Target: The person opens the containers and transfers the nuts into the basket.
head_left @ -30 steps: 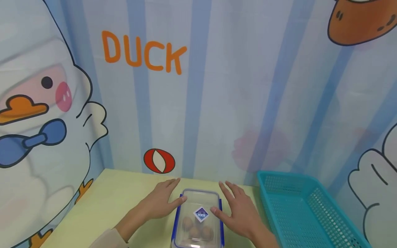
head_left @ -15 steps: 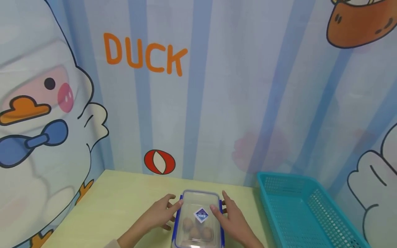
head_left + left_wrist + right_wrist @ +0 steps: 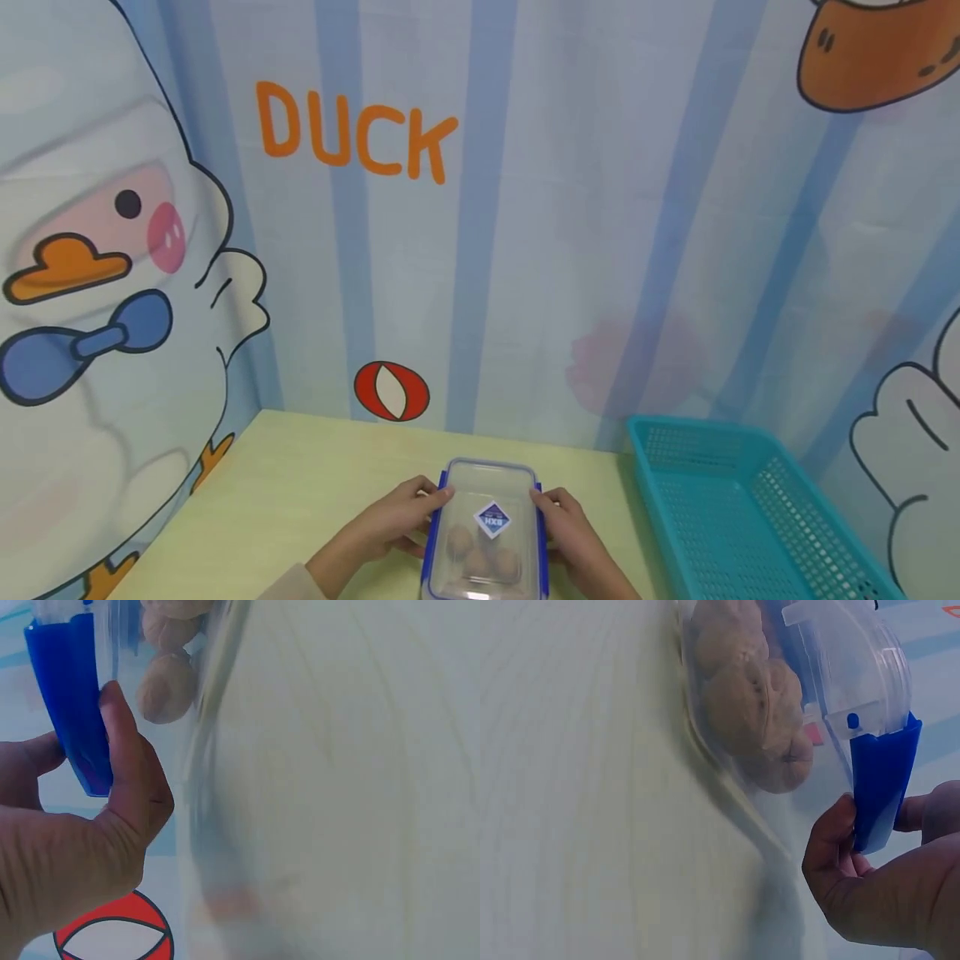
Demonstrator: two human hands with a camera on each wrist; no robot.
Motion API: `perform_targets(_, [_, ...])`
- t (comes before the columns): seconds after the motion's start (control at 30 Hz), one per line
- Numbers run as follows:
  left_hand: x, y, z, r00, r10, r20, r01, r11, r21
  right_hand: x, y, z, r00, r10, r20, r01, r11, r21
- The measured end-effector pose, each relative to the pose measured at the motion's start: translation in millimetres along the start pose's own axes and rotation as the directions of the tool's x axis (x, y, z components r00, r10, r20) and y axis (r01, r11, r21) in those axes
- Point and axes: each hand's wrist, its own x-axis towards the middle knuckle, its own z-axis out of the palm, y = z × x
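Observation:
A clear plastic food container (image 3: pixel 491 485) with a blue-edged lid and a diamond-shaped label lies in front of me on the table, seen in the head view. Several walnuts (image 3: pixel 739 705) show through its wall. My left hand (image 3: pixel 393 521) holds its left side, thumb on the lid's edge. In the left wrist view, thumb and fingers pinch the end of a blue locking clip (image 3: pixel 71 697). On the opposite side my right hand (image 3: pixel 576 537) grips likewise, its fingertips on another blue clip (image 3: pixel 885 780). The container's near end is cut off by the frame.
A turquoise perforated plastic basket (image 3: pixel 738 517) stands to the right of the container. The pale yellow table (image 3: pixel 315 450) meets a striped backdrop (image 3: pixel 540 250) with duck pictures behind the container.
Both hands have come down and inward from above the container's sides, and now grip it at the left and right edges. The container and basket have stayed in place.

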Motion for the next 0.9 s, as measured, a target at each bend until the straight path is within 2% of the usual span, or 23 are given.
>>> perform_targets(0.17, [7.1, -5.7, -3.1, 1.000, -0.026, 0.014, 0.026, 0.999, -0.038, 8.9, 3.5, -3.9, 0.992, 0.036, 0.124, -0.046, 0.996, 0.078])
perform_targets(0.3, [10.3, -7.0, -4.4, 0.997, -0.049, 0.053, 0.054, 0.994, -0.099, 14.5, 10.1, -6.8, 0.967, 0.034, 0.251, -0.081, 0.980, 0.183])
perform_targets(0.4, [12.7, -5.6, -3.6, 0.995, -0.071, 0.070, 0.081, 0.986, -0.146, 16.7, 16.0, -8.0, 0.953, 0.003, 0.304, -0.084, 0.964, 0.254])
perform_targets(0.57, [13.1, -3.6, -3.5, 0.995, -0.078, 0.057, 0.086, 0.982, -0.166, 17.3, 16.1, -5.5, 0.952, -0.030, 0.305, -0.065, 0.953, 0.294])
perform_targets(0.9, [12.7, -1.9, -0.3, 0.994, -0.083, 0.068, 0.093, 0.982, -0.163, 18.3, 14.2, -5.2, 0.963, -0.049, 0.264, -0.015, 0.971, 0.238])
